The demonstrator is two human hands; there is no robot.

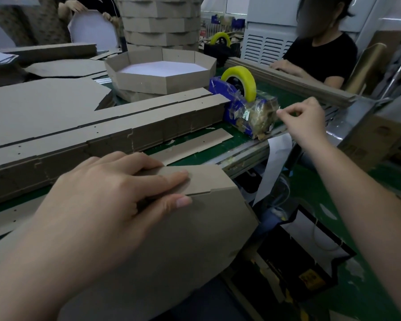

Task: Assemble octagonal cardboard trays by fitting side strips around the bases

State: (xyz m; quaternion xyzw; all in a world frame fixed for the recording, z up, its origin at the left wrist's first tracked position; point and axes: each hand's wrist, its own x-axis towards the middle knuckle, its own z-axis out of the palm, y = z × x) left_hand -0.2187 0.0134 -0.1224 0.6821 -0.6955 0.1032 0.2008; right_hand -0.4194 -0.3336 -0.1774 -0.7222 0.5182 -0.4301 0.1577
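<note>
Left hand [116,195]: flat, fingers straight, pressing the side strip [202,179] down on the unfinished tray [183,239]. The tray lies in front of the tape dispenser [239,112], to its left and over the table edge.

Right hand [303,119]: just right of the dispenser, thumb and forefinger pinching the tape end [278,110].

Strip stack [102,135]: butts against the dispenser's left side.

Finished octagonal tray [160,75]: behind the dispenser, to its left.

Seated person [322,59]: behind it, to the right.

Head-worn, wide-angle, looking forward and down across the green table [237,141], close above the left hand [107,195], with the right hand [303,121] farther ahead.
</note>
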